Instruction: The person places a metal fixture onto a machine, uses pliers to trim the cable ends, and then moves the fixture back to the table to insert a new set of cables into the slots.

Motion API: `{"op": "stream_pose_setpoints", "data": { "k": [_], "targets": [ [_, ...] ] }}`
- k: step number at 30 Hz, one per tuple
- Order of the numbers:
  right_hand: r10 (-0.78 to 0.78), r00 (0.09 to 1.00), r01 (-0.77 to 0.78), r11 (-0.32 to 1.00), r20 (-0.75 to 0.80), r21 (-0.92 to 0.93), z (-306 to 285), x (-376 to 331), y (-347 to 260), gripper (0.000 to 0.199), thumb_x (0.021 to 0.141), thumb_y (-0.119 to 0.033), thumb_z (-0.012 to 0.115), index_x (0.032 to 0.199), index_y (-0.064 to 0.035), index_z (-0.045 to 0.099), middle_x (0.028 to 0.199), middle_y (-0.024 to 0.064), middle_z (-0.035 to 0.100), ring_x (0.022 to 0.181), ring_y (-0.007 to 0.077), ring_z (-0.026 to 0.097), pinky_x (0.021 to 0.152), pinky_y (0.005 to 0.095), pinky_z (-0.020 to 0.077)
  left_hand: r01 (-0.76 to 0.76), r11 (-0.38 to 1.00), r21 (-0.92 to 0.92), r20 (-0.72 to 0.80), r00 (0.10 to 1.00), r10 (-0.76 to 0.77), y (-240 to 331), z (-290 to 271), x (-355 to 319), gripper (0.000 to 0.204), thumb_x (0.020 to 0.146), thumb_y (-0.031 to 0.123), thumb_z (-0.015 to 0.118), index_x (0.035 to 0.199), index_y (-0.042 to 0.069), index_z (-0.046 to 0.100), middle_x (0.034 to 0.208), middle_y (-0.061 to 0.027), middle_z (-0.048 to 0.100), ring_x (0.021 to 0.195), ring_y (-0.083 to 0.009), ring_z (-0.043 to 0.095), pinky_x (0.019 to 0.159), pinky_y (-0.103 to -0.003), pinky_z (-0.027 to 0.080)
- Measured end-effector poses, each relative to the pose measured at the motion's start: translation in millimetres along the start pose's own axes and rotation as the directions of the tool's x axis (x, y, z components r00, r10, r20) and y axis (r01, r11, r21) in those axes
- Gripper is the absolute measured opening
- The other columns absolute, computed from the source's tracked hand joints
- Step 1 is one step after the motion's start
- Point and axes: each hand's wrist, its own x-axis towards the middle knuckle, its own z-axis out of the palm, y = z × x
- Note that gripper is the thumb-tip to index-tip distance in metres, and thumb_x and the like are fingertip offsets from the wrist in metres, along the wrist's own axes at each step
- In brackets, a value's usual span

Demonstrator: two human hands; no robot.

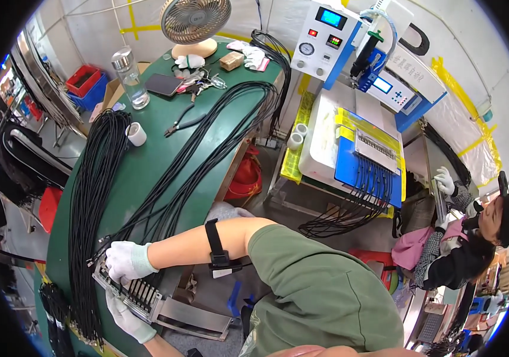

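My right hand [128, 262], in a white glove, bends over the upper end of a slotted metal fixture [144, 297]. Its fingers are closed and point down; what they pinch is hidden. Black cables [177, 160] with metal ends run across the green table to beside this hand. Gloved too, my left hand [128, 320] grips the fixture's near side, with part of its fingers hidden. Several dark pieces sit in a row in the fixture's slots. A curved metal plate [198, 315] extends from its right end. A thick bundle of black cables [97, 172] lies left of both hands.
The green table [153, 137] carries cutting pliers [184, 123], a phone [163, 85], a glass bottle [131, 80], a white roll [136, 134] and a fan [195, 24]. A machine [379, 83] stands over a blue plate [345, 160]. Another person [456, 238] works at right.
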Motion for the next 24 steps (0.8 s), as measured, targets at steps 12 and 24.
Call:
{"op": "stream_pose_setpoints", "data": {
  "k": [12, 24],
  "targets": [
    [0.162, 0.977, -0.185, 0.965, 0.136, 0.184, -7, -7, -1, 0.021, 0.071, -0.04, 0.074, 0.084, -0.0246, 0.076, 0.077, 0.0024, 0.07, 0.08, 0.0259, 0.068, 0.07, 0.042, 0.0527, -0.224, 0.945, 0.239, -0.041, 0.97, 0.24, -3, 6, -5, 0.031, 0.1, 0.008, 0.051, 0.125, -0.01, 0.053, 0.138, -0.0165, 0.054, 0.124, -0.0235, 0.051, 0.107, -0.035, 0.039],
    [0.155, 0.978, -0.169, 0.98, 0.138, 0.1, -60, -19, 18, 0.017, 0.077, -0.03, 0.07, 0.077, -0.0133, 0.07, 0.073, 0.0097, 0.066, 0.072, 0.0335, 0.063, 0.066, 0.0451, 0.0506, -0.264, 0.852, 0.451, -0.12, 0.929, 0.351, -27, -2, -5, 0.025, 0.092, 0.007, 0.061, 0.116, -0.001, 0.065, 0.127, -0.0115, 0.061, 0.116, -0.0226, 0.059, 0.103, -0.035, 0.044]
  ]
}}
